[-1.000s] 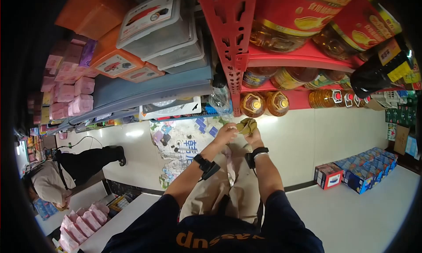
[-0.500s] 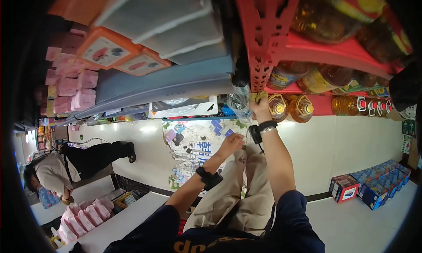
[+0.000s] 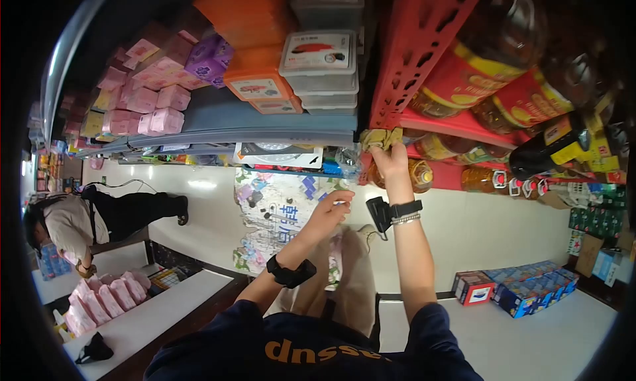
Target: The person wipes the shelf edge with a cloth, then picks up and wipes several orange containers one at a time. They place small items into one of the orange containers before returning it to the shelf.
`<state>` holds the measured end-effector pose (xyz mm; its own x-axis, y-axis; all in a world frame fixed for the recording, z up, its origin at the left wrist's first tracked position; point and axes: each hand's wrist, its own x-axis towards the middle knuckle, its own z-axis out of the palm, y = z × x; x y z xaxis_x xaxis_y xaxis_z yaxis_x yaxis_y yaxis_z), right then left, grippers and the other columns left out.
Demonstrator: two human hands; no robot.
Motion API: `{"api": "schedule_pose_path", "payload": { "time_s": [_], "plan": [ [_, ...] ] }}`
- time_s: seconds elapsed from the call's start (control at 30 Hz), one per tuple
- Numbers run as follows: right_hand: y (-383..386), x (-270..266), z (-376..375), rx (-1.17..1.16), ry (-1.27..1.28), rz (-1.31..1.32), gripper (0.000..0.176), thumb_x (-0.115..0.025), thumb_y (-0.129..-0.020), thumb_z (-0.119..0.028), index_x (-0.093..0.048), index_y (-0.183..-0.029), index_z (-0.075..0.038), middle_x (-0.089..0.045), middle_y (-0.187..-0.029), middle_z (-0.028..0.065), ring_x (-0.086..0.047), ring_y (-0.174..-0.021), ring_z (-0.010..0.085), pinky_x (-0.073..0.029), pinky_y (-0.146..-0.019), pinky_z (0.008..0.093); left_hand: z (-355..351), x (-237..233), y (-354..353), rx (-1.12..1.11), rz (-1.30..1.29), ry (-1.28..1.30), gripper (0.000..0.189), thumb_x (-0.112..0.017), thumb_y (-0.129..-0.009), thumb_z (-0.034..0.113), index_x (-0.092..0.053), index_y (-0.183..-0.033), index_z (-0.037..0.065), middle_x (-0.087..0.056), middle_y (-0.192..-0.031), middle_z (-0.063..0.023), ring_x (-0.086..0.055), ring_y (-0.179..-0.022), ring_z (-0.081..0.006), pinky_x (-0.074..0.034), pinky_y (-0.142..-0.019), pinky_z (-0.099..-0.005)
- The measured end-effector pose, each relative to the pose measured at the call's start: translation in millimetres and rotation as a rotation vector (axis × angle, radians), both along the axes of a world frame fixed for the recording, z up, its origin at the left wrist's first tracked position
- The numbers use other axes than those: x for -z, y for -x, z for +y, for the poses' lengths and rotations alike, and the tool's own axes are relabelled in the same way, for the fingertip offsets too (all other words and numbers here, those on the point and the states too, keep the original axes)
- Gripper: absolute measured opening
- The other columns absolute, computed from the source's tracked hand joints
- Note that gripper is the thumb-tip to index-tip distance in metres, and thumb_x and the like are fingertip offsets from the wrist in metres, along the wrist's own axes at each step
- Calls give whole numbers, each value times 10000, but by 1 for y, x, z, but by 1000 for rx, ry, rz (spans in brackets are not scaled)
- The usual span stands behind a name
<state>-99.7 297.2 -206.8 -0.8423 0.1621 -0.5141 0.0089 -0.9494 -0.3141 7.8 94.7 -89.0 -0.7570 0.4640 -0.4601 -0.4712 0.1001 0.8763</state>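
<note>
My right hand (image 3: 393,161) is closed on a yellowish cloth (image 3: 381,138), which it presses against the perforated red shelf upright (image 3: 392,93). Close beside that hand stand bottles of golden oil (image 3: 420,175) with yellow caps on the red shelving. My left hand (image 3: 329,212) hovers lower and to the left, over the floor; its fingers are loosely bent and apart, with nothing seen in them. Both wrists wear dark straps.
Grey shelving (image 3: 225,119) at left carries clear plastic boxes (image 3: 319,53), orange boxes (image 3: 258,83) and pink packs (image 3: 159,109). Larger bottles (image 3: 457,83) fill the red shelves. Blue cartons (image 3: 533,289) sit at lower right. Another person (image 3: 79,222) is at far left, near pink packages (image 3: 109,298).
My right hand and the cloth have gone up along the red upright. My left hand has shifted slightly up and left, its fingers looser. The view has moved, showing more of the upper shelves.
</note>
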Motion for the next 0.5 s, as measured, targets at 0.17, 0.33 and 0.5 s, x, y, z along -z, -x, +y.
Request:
{"api": "schedule_pose_path", "payload": {
  "time_s": [0.17, 0.33, 0.5],
  "plan": [
    [-12, -150, -12, 41, 380, 132, 299, -362, -894, 13, -422, -1184, 50, -483, -1207, 146, -469, -1112, 273, -359, -1002, 386, 9, -53, 5, -36, 29, -84, 311, -456, -886, 86, -513, -1192, 94, -537, -1081, -39, -551, -902, -122, -459, -741, -253],
    [-41, -219, -5, -25, 308, 352, 297, -358, -916, -35, -436, -1180, 75, -473, -1238, 186, -435, -1174, 286, -332, -1032, 391, -4, -101, -3, 30, 2, -76, 301, -445, -900, 105, -513, -1192, 86, -542, -1120, -57, -561, -921, -135, -448, -780, -265],
    [-77, -247, 17, -41, 410, 658, 348, -375, -909, -67, -433, -1232, 49, -462, -1294, 171, -428, -1214, 273, -331, -1044, 400, -36, -119, -10, 26, 56, -140, 289, -429, -926, 145, -512, -1195, 78, -571, -1085, -52, -566, -935, -138, -454, -800, -271]
  ]
}}
